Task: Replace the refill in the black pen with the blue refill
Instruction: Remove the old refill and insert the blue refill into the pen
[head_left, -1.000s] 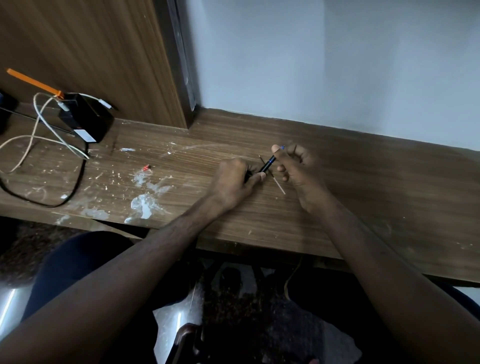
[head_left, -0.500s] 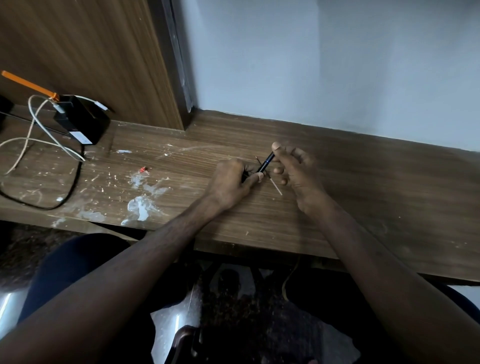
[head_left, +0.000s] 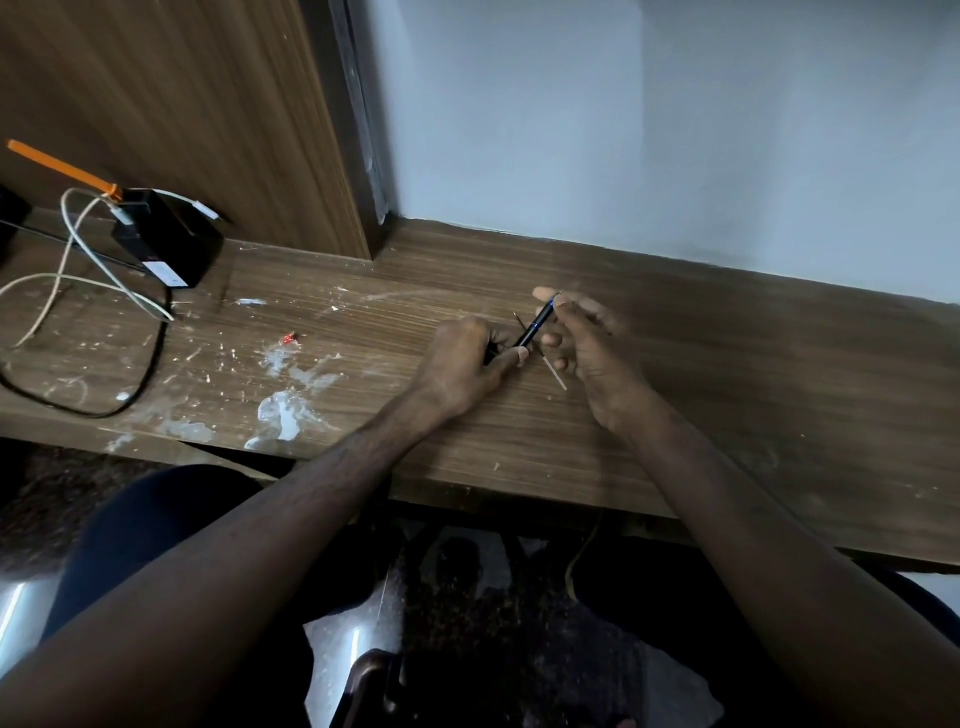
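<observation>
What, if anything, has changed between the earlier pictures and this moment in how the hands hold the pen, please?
Very little. Both hands have shifted slightly with the view, but the grip is unchanged: the left hand holds the lower end of the black pen and the right hand pinches its upper end, where a bit of blue shows. The thin pale refill still lies on the desk beneath the hands. Nothing was taken up or let go.

black pen (head_left: 535, 328) lower end hidden, right hand (head_left: 587, 353) blurred

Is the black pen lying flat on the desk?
No, the black pen is held above the desk between the left hand and right hand.
</observation>
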